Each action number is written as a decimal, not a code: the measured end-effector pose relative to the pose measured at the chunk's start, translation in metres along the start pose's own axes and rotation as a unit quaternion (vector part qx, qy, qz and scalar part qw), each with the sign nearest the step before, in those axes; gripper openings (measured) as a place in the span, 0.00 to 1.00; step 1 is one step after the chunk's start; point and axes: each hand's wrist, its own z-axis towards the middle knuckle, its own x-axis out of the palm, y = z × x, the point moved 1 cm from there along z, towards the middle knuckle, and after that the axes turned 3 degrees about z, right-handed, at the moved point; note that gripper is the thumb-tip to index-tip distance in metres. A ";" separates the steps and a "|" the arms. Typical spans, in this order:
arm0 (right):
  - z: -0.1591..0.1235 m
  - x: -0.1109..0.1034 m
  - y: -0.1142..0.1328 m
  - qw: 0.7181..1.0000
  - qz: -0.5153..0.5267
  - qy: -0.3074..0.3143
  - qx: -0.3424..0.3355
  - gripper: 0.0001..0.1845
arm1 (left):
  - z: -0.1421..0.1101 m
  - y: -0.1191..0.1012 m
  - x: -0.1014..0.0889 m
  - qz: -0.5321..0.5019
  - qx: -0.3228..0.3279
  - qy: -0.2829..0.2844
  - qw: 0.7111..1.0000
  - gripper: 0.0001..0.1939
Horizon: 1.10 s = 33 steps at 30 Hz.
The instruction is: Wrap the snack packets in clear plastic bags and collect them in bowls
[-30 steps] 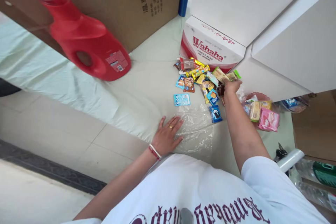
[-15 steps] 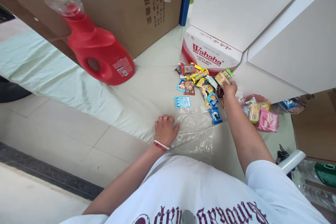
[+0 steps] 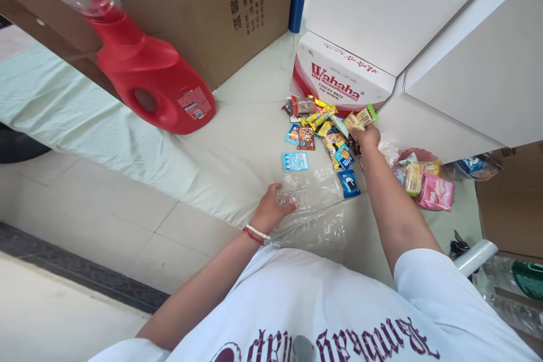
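Two hands work in my head view. The fingers of my left hand (image 3: 271, 210) are bent, with the thumb apart from them, at the end of a clear plastic bag (image 3: 316, 195) beside the surface's left edge; I cannot tell whether they pinch the film. My right hand (image 3: 367, 137) has its fingers clamped on beige snack packets (image 3: 353, 123), one green-ended, over the right side of the snack pile (image 3: 320, 117). Just beyond the bag lies a flat light-blue packet (image 3: 294, 162); a dark-blue packet (image 3: 349, 184) touches the bag's right side. Behind the pile, toward the surface's far side, stands the Wahaha purified-water carton (image 3: 343, 80). Right of my right forearm, a pink basket (image 3: 418, 153) carries more packets, a pink one (image 3: 436, 192) among them. Well to the left, a red detergent jug (image 3: 163, 79) stands near a brown cardboard box (image 3: 186, 5).
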 end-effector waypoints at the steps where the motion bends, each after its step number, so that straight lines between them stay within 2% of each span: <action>1: -0.001 -0.001 0.003 1.000 -0.002 0.008 0.000 0.20 | -0.001 0.000 0.001 0.000 -0.011 0.016 1.000 0.35; 4: -0.004 -0.013 0.013 1.000 -0.013 0.004 0.013 0.17 | -0.002 0.002 0.000 -0.039 -0.003 0.037 0.999 0.30; 6: -0.013 -0.032 0.022 1.000 0.003 -0.026 -0.011 0.18 | -0.002 0.002 -0.001 -0.078 0.034 0.031 0.996 0.34; 7: -0.023 -0.043 0.026 0.998 0.038 -0.046 -0.029 0.19 | -0.002 0.003 -0.001 -0.089 0.052 0.024 0.994 0.36; 9: -0.057 -0.066 0.034 0.981 0.179 -0.055 -0.054 0.22 | -0.001 0.004 0.002 -0.093 0.071 0.005 0.993 0.40; 10: -0.081 -0.075 0.036 0.958 0.281 -0.030 -0.051 0.23 | -0.001 0.004 0.004 -0.090 0.076 -0.006 0.993 0.42; 11: -0.109 -0.080 0.037 0.922 0.385 0.026 -0.033 0.25 | 0.000 0.003 0.007 -0.086 0.079 -0.016 0.993 0.44; 12: -0.139 -0.081 0.037 0.878 0.464 0.115 -0.003 0.26 | 0.001 0.002 0.011 -0.083 0.081 -0.024 0.993 0.45; 14: -0.198 -0.072 0.034 0.790 0.551 0.253 0.090 0.27 | 0.003 0.000 0.018 -0.089 0.082 -0.028 0.992 0.47; 15: -0.224 -0.064 0.030 0.751 0.578 0.291 0.136 0.28 | 0.005 -0.002 0.020 -0.102 0.080 -0.026 0.991 0.49; 18: -0.269 -0.036 0.016 0.660 0.641 0.319 0.226 0.28 | 0.010 -0.003 0.019 -0.175 0.044 -0.040 0.983 0.50; 21: -0.274 -0.020 0.002 0.607 0.693 0.303 0.243 0.29 | 0.018 0.000 0.006 -0.252 -0.001 -0.086 0.964 0.44; 24: -0.267 -0.018 -0.009 0.596 0.703 0.302 0.244 0.28 | 0.025 0.007 -0.013 -0.277 -0.007 -0.134 0.952 0.39; 27: -0.265 -0.017 -0.012 0.609 0.692 0.291 0.256 0.25 | 0.022 0.013 -0.026 -0.205 0.028 -0.230 0.951 0.35; 29: -0.266 -0.018 -0.011 0.629 0.681 0.276 0.255 0.25 | 0.011 0.015 -0.030 -0.082 0.116 -0.310 0.940 0.29; 30: -0.268 -0.020 -0.009 0.644 0.671 0.269 0.251 0.25 | 0.003 0.014 -0.029 -0.004 0.187 -0.319 0.929 0.24; 31: -0.269 -0.024 -0.007 0.663 0.657 0.265 0.242 0.26 | -0.005 0.014 -0.026 0.078 0.268 -0.295 0.914 0.19; 33: -0.269 -0.036 -0.001 0.714 0.615 0.264 0.208 0.28 | -0.020 0.014 -0.017 0.229 0.411 -0.172 0.866 0.11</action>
